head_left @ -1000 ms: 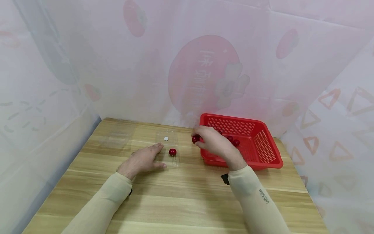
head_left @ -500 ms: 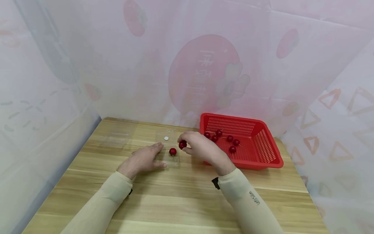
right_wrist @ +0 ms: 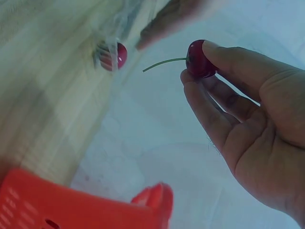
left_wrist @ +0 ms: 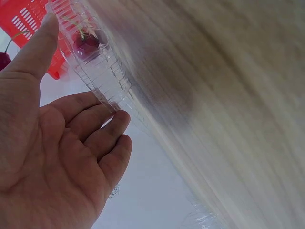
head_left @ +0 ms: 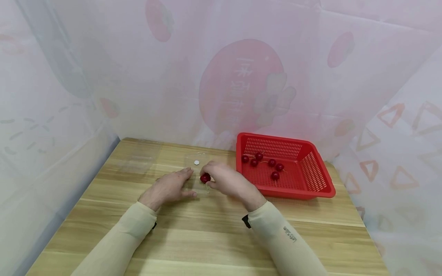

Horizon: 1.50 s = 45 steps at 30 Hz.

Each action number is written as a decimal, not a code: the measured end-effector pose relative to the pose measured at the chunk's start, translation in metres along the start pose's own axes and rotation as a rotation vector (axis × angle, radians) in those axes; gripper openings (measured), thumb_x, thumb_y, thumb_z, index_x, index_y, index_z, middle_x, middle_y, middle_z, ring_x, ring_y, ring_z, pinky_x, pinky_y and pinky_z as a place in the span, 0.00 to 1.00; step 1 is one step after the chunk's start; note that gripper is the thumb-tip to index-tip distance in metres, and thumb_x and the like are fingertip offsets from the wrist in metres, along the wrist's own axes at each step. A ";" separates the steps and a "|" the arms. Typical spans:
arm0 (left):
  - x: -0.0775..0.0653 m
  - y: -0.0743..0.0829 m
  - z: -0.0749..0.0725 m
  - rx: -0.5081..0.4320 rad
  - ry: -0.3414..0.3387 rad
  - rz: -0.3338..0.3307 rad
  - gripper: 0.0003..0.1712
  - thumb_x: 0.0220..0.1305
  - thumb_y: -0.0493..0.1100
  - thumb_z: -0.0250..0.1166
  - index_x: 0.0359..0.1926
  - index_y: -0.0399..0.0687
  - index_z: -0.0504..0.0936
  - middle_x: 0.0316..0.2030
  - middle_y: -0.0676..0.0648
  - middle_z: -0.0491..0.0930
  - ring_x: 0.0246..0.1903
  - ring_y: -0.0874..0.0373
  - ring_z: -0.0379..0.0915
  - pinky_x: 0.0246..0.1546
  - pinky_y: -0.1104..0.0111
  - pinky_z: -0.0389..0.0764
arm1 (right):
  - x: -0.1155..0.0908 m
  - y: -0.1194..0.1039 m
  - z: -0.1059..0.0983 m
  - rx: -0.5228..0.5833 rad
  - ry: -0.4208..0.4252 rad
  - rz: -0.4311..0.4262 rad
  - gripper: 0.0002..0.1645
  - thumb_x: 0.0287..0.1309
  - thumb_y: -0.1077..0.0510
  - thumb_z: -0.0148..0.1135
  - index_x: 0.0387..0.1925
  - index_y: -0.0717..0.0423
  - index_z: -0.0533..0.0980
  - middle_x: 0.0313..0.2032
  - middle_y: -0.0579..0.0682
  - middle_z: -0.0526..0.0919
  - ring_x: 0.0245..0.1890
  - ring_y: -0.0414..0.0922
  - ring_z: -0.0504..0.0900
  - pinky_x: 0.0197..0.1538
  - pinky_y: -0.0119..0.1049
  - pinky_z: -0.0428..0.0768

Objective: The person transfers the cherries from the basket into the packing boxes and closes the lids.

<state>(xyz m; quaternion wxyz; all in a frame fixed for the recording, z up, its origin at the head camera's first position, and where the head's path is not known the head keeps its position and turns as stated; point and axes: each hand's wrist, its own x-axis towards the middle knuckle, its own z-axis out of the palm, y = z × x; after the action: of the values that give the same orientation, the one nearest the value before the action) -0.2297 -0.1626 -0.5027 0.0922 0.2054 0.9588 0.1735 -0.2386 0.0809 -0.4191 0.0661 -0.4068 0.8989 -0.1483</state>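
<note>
My right hand (head_left: 229, 184) pinches a red cherry (right_wrist: 201, 61) between thumb and fingertips, its green stem pointing toward the clear plastic box (left_wrist: 102, 71). In the head view this cherry is right over the box. Another cherry (right_wrist: 119, 56) lies inside the box, seen through its wall, and is hidden behind the held one in the head view. My left hand (head_left: 169, 187) stands at the box's left side, fingers and thumb spread around it. In the left wrist view, its fingertips (left_wrist: 123, 117) are right at the box's ribbed wall.
To the right stands a red perforated basket (head_left: 307, 194) holding several cherries (head_left: 275, 175). A white round sticker (head_left: 196, 162) shows on the box's lid side, at the back. Another clear plastic container (head_left: 138, 158) lies at the table's back left. A printed curtain hangs behind the table.
My right hand has carried the cherry leftward from the basket's edge to over the clear box. My left hand has stayed beside the box.
</note>
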 end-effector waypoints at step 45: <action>-0.001 -0.003 0.000 -0.011 0.021 0.043 0.60 0.77 0.64 0.80 0.88 0.27 0.67 0.87 0.27 0.69 0.85 0.28 0.71 0.87 0.37 0.76 | 0.029 0.003 0.052 -0.080 -0.123 0.053 0.15 0.81 0.62 0.75 0.64 0.54 0.91 0.58 0.50 0.96 0.58 0.44 0.91 0.68 0.38 0.91</action>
<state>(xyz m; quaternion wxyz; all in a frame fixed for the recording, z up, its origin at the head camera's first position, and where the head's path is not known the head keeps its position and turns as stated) -0.2301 -0.1649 -0.5040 0.0795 0.2236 0.9541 0.1829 -0.2473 0.0491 -0.4695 0.1089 -0.3935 0.9089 -0.0851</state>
